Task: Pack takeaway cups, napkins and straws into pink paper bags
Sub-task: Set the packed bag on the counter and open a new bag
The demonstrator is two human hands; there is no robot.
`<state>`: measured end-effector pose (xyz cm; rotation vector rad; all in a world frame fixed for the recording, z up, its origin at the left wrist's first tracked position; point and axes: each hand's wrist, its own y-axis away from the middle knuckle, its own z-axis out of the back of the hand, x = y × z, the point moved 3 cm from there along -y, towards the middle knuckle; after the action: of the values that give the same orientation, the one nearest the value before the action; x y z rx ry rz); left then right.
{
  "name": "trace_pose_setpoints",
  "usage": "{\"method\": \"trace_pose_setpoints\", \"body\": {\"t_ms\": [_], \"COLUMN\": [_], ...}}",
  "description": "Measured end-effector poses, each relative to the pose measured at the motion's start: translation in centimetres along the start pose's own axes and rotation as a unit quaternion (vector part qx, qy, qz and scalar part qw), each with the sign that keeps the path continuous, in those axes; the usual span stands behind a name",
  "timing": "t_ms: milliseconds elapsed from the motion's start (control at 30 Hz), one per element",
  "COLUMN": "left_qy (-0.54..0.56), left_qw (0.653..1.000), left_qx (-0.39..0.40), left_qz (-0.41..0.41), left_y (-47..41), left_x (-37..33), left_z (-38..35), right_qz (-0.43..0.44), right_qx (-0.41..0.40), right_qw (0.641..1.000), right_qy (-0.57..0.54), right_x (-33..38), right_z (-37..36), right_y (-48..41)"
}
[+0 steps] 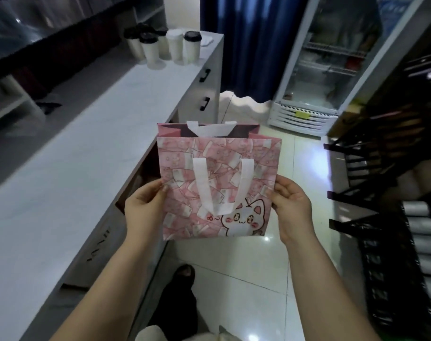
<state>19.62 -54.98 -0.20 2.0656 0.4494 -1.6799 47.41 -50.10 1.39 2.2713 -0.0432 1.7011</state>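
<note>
The pink bag (pixel 217 185) is held upright in the air above the floor (pixel 236 274), its mouth open. The left hand (pixel 145 205) pinches its left edge and the right hand (pixel 289 205) its right edge. Cups (pixel 171 46) stand far off on the tabletop (pixel 62 168).

One pink bag (pixel 209 168) beside the counter (pixel 62 168). Five cups (pixel 174 46) stand at the counter's far end. Two black drawer handles (pixel 204 75) on the counter's front.

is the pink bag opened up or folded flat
Opened up: on the pink paper bag the front and back walls stand apart at the top.
</note>
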Motion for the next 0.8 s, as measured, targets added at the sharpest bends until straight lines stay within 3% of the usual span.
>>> {"method": "trace_pose_setpoints", "body": {"t_ms": [200, 533, 800], "left_qy": [0.0, -0.011, -0.066], "left_qw": [1.0, 0.996, 0.984], "left_qx": [0.011, -0.012, -0.113], "left_qz": [-0.027, -0.088, -0.118], "left_y": [-11.7, -35.9, -45.7], "left_x": [-1.1, -8.0, -8.5], "left_z": [-2.6, -3.7, -0.3], "right_qz": [0.031, 0.106, 0.129], "right_qx": [0.021, 0.067, 0.094], "right_qw": [0.997, 0.986, 0.983], "right_qy": [0.065, 0.114, 0.095], "right_x": [1.3, 5.0, 4.0], "right_z": [-5.6, -24.0, -35.5], "right_y": [-7.8, -23.6, -32.5]}}
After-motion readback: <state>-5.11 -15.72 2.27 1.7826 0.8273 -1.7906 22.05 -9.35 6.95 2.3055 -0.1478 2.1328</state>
